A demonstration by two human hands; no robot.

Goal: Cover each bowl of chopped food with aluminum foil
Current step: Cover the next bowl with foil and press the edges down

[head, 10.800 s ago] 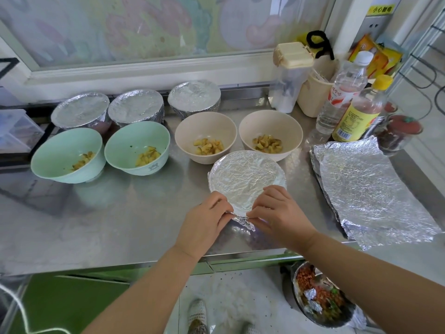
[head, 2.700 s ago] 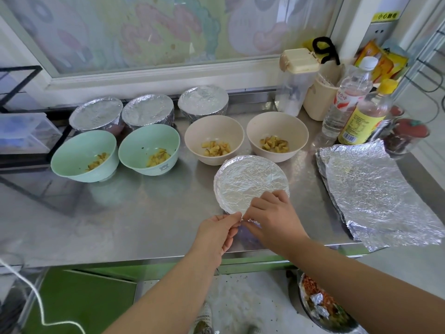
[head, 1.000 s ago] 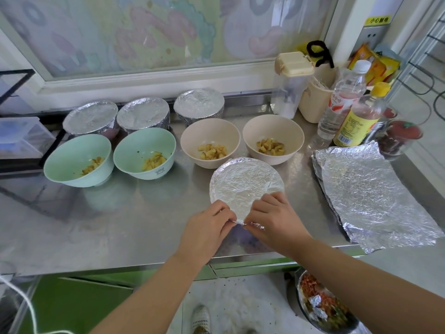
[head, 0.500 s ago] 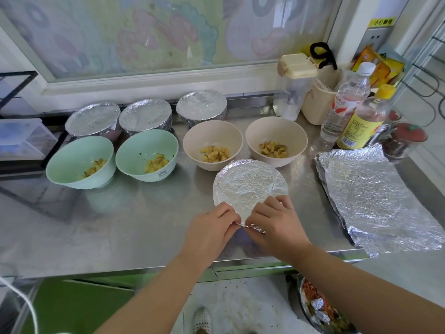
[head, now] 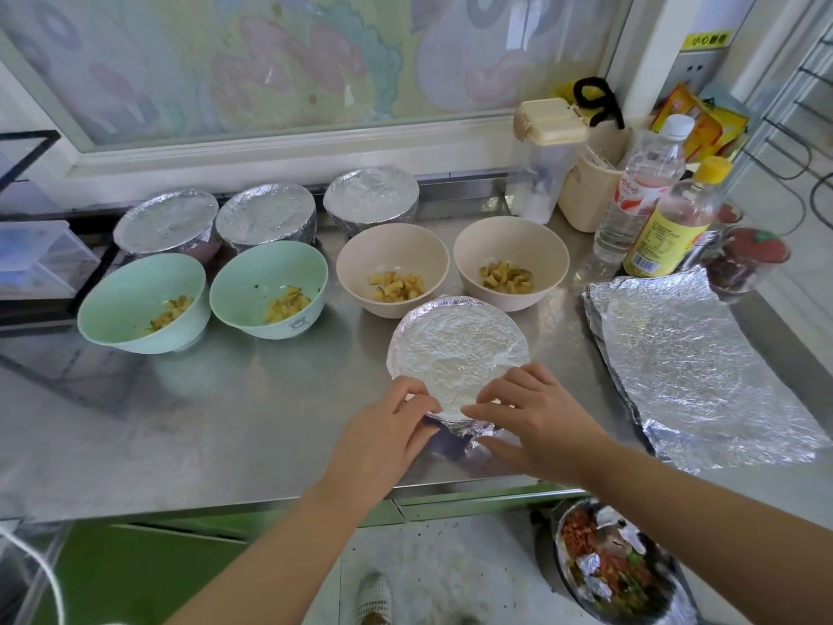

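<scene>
A foil-covered bowl [head: 455, 349] stands near the front edge of the steel counter [head: 203, 421]. My left hand [head: 387, 430] and my right hand [head: 536, 421] meet at its near rim, fingers curled over the crumpled foil edge and pinching it against the bowl's side. Behind it stand two beige bowls [head: 392, 254] [head: 511, 241] and two green bowls [head: 139, 286] [head: 270, 272], all open with chopped yellow food. Three foil-covered bowls [head: 167, 221] [head: 266, 216] [head: 372, 198] line the back.
A stack of foil sheets [head: 689, 363] lies on the counter to the right. Bottles [head: 644, 191] [head: 667, 227], a clear jug [head: 543, 173] and a beige cup [head: 586, 191] crowd the back right corner. A scrap bowl [head: 617, 575] sits on the floor below.
Both hands stayed at the bowl's near rim. The loose foil tail between them has been folded lower against the bowl's side, and my right fingers now spread over the rim.
</scene>
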